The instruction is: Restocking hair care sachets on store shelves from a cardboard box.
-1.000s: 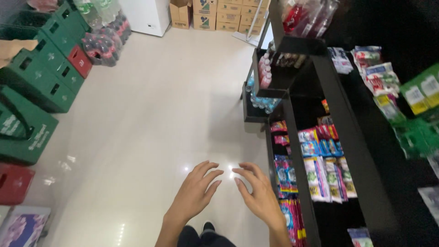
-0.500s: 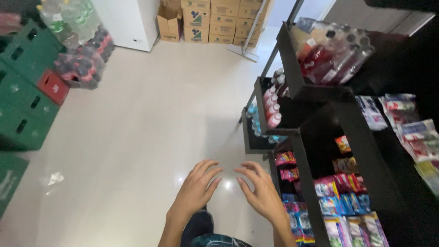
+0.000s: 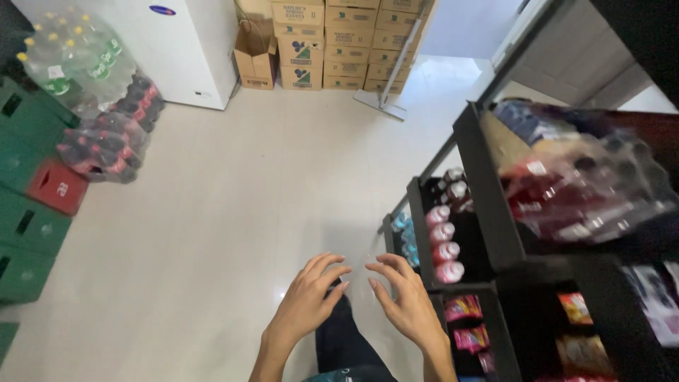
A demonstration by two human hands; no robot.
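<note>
From the head view, our left hand (image 3: 305, 301) and right hand (image 3: 405, 304) hang side by side over the pale floor (image 3: 233, 205), fingers spread and loosely curled, holding nothing and touching nothing. Nearest to them, just right of our right hand, stand the pink-capped bottles (image 3: 443, 242) on the black shelf (image 3: 495, 233). We count four in a row, with a couple of darker ones behind. We judge them light, smooth and stiff, best taken round the body below the cap. Below lie soft snack packets (image 3: 467, 322), too blurred to count. Far left sit green crates (image 3: 28, 177), one red crate (image 3: 60, 187) and wrapped bottle packs (image 3: 106, 141); cardboard boxes (image 3: 311, 42) stand beyond.
</note>
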